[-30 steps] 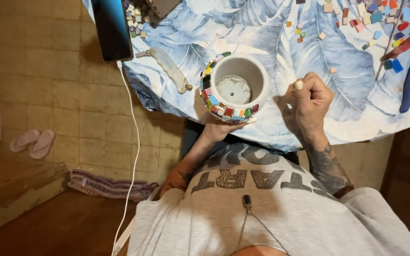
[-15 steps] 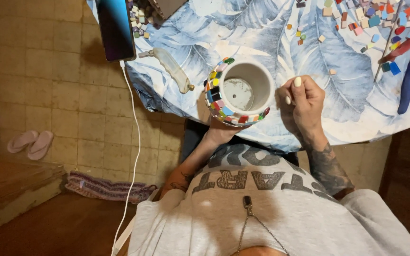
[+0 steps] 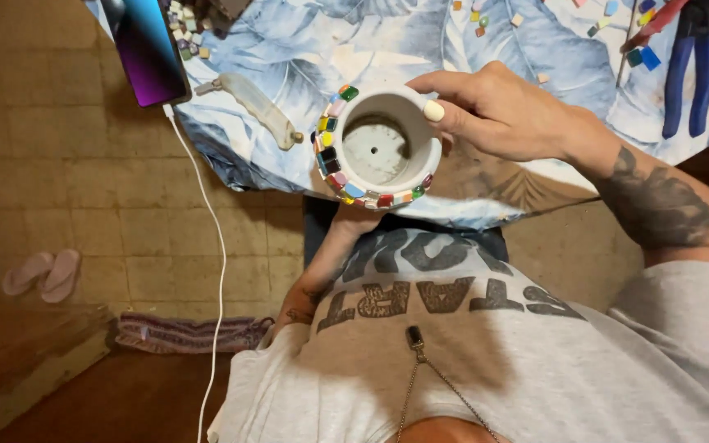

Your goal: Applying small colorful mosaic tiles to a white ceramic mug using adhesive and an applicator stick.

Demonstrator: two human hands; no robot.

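The counter (image 3: 535,49) fills the top of the view, draped in a pale blue cloth printed with large leaves, and its near edge runs just above the person's lap. Below and to the left lies a tiled floor (image 3: 59,164) with a pair of pink sandals (image 3: 41,273) and a striped rug (image 3: 194,332). A phone (image 3: 148,51) with a glowing purple screen hangs over the counter's left edge, and a white cable (image 3: 211,271) drops from it to the floor. At the far right lie pliers (image 3: 703,57) with blue and red handles. Held over the counter's edge is a white pot (image 3: 379,148), its mouth facing the camera and a band of small coloured tiles glued round the left and lower rim. The left hand (image 3: 354,221) comes up from underneath and supports the pot from below; its fingers are hidden behind the pot, so I cannot tell how tightly they close. The right hand (image 3: 506,115) grips the pot's right rim, thumb pressed on the inner lip and fingers curled round the outside. A pale scraper-like tool (image 3: 260,105) lies just left of the pot. Loose mosaic tiles (image 3: 479,18) are scattered across the cloth.
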